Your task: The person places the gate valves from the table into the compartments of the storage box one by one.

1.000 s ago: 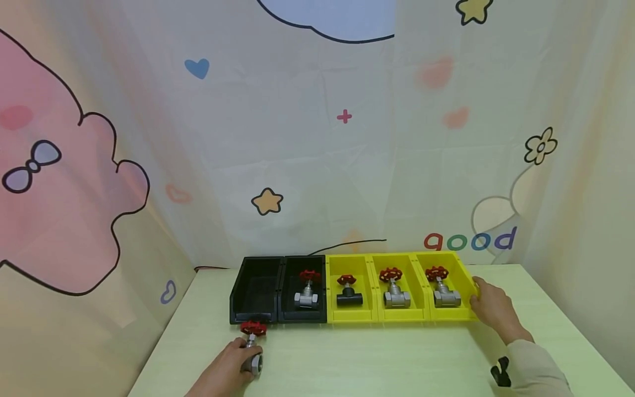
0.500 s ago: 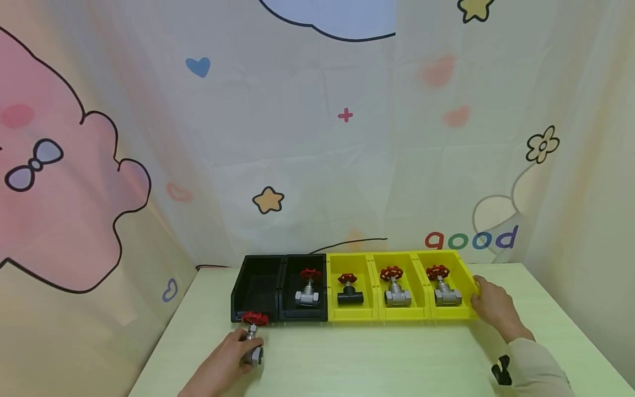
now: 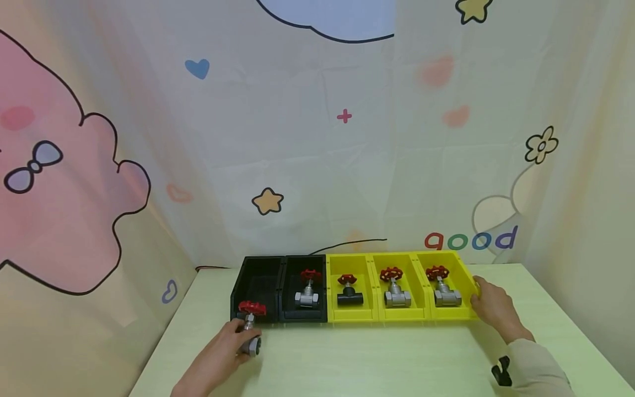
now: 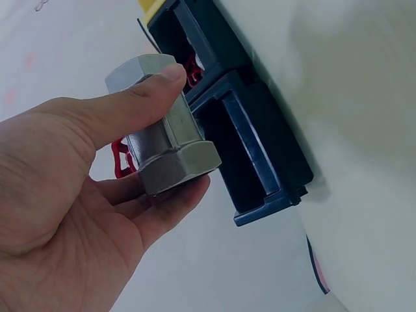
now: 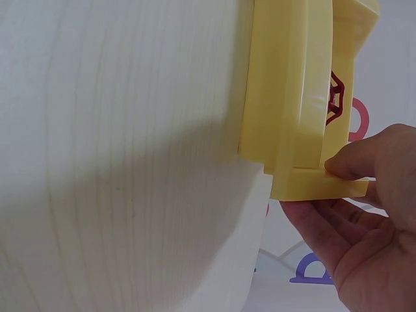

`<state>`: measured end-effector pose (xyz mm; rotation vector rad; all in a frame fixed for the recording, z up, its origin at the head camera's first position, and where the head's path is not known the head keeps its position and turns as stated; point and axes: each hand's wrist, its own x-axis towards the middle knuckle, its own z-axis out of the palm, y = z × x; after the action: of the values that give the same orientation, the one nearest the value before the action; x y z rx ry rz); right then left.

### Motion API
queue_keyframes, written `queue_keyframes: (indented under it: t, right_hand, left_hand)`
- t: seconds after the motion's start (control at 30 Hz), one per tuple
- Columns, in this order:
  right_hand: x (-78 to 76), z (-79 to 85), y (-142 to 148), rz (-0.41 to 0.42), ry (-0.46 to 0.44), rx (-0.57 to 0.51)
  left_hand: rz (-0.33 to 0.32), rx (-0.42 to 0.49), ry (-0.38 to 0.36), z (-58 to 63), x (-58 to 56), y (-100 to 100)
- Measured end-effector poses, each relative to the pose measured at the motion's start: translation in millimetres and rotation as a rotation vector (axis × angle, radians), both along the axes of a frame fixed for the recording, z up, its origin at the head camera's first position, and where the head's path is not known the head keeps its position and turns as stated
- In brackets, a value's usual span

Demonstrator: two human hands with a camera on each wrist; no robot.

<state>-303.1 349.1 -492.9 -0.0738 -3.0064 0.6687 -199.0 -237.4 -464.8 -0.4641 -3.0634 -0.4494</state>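
A metal gate valve (image 4: pixel 166 130) with a red handwheel (image 3: pixel 252 308) is gripped by its body in my left hand (image 3: pixel 218 353), thumb on one side and fingers on the other. It is just in front of the leftmost black bin (image 3: pixel 258 284), its handwheel overlapping the bin's front edge in the head view. That bin has nothing visible inside. At the far right, my right hand (image 3: pixel 498 309) pinches the side wall of the end yellow bin (image 5: pixel 312 185) between thumb and fingers. A silver valve (image 3: pixel 447 298) with a red handwheel stands in that bin.
The second black bin (image 3: pixel 303 315) holds a silver valve (image 3: pixel 307 298). Two more yellow bins stand beside it, one with a black-bodied valve (image 3: pixel 350 298), one with a silver valve (image 3: pixel 397 298). The bins form one row on the pale table (image 3: pixel 367 358), before a printed curtain (image 3: pixel 307 138).
My left hand has moved forward with the gate valve, from in front of the leftmost black bin to its front edge. My right hand has stayed on the yellow bin.
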Motion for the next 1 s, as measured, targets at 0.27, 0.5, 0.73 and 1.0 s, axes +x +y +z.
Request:
queue_keyframes:
  t: [0.27, 0.5, 0.73, 1.0]
  right_hand:
    - [1.8, 1.9, -1.8, 0.003, 0.01, 0.004]
    - [1.1, 1.9, -1.8, 0.0, -0.001, 0.004]
    - [0.7, 1.5, -1.4, -0.002, 0.005, 0.011]
    - [0.4, 1.5, -1.2, -0.008, -0.011, 0.001]
  left_hand:
    - [0.021, -0.007, 0.051, 11.4, -4.8, 0.7]
    - [-0.005, -0.013, 0.133, 16.9, -10.6, -2.9]
    - [-0.004, -0.026, 0.158, 20.6, -23.1, -7.4]
    - [-0.009, -0.023, 0.167, 28.1, -36.0, -7.4]
